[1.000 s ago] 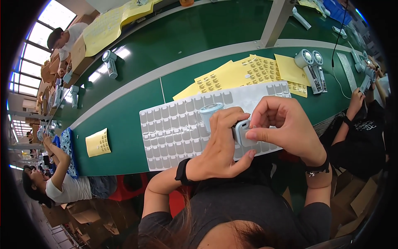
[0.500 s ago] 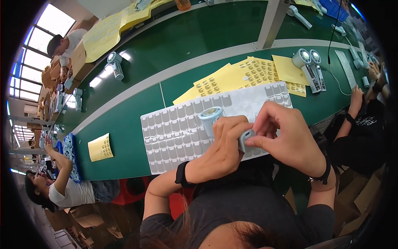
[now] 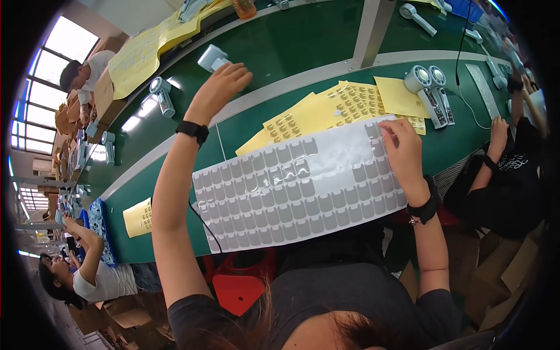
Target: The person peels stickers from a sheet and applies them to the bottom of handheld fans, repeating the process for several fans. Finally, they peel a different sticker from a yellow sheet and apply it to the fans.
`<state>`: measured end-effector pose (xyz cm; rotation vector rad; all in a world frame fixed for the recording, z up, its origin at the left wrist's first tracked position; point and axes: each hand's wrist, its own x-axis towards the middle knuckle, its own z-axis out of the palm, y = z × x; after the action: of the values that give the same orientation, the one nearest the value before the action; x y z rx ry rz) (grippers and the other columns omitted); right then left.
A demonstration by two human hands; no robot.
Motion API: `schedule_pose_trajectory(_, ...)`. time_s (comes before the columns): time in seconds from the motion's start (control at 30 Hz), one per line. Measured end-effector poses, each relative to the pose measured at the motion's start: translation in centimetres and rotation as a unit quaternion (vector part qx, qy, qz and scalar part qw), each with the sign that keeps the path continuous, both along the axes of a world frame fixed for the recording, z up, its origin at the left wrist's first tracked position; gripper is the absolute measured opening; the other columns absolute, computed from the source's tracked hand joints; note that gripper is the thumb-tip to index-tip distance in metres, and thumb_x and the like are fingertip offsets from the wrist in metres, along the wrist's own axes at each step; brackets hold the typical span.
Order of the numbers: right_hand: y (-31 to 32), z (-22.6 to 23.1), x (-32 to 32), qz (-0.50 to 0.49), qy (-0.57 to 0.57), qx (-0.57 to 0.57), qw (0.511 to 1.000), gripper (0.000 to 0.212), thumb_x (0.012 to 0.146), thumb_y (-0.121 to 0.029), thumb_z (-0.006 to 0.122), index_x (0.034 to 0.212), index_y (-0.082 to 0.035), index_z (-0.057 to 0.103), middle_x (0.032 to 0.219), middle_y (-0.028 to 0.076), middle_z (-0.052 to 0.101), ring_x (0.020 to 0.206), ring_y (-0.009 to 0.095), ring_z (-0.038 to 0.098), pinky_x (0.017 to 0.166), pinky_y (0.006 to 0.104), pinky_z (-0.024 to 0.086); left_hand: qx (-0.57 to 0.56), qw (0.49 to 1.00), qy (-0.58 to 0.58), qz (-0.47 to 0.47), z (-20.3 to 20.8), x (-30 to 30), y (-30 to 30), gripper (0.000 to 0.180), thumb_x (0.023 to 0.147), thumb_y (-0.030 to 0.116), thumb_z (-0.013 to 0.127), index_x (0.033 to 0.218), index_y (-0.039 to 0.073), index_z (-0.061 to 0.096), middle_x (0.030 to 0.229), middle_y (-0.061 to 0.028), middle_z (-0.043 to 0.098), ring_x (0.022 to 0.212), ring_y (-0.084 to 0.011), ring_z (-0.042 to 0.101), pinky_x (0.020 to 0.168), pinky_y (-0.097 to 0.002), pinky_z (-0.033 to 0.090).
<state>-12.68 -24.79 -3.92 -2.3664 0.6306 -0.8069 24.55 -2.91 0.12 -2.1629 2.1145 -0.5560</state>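
Observation:
My left hand (image 3: 224, 84) reaches out to the far left over the green surface beyond the metal rail. It is closed on a light blue handheld fan (image 3: 211, 58); the fan's round head shows past the fingers and its handle is mostly hidden. My right hand (image 3: 403, 149) rests at the far right corner of a white sheet of grey stickers (image 3: 280, 224), thumb and fingertips drawn together at the stickers there. Whether a sticker is lifted between them is too small to tell. A bare white patch lies in the sheet's upper middle.
Yellow sticker sheets (image 3: 326, 111) lie behind the white sheet, and two fans (image 3: 429, 96) stand to their right. Another fan (image 3: 162, 96) sits beyond the metal rail (image 3: 291, 90). A metal post (image 3: 368, 35) rises there. Co-workers sit left and right; a blue tray (image 3: 99, 227) is at left.
My left hand has carried the fan from above the sticker sheet out to the far left. My right hand has left the fan and moved to the sheet's far right corner.

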Motion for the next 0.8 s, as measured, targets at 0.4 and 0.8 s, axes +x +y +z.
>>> schedule_pose_trajectory(0.4, -0.1, -1.5, 0.4, -0.012, -0.015, -0.069, 0.997, 0.019, 0.084, -0.001, 0.068, 0.102, -0.006, 0.07, 0.09, 0.009, 0.054, 0.076, 0.024, 0.055, 0.065, 0.0322, 0.048, -0.136, 0.84, 0.001, 0.526, -4.3, 2.1, 2.6, 0.087, 0.081, 0.031, 0.077, 0.148, 0.003, 0.029, 0.146, -0.0247, 0.036, 0.129, -0.0458, 0.043, 0.098, -0.0581, 0.044)
schedule_pose_trajectory(0.8, 0.2, -1.6, 0.8, -0.027, -0.048, -0.016, 0.998, 0.013, 0.08, -0.001, 0.072, 0.091, -0.004, 0.066, 0.091, 0.007, 0.056, 0.08, 0.021, 0.057, 0.071, 0.0295, 0.046, -0.145, 0.767, 0.151, 0.607, -6.8, 8.3, 8.6, 0.053, 0.081, 0.041, 0.075, 0.105, -0.004, 0.059, 0.109, -0.0242, 0.061, 0.099, -0.0457, 0.061, 0.089, -0.0496, 0.051)
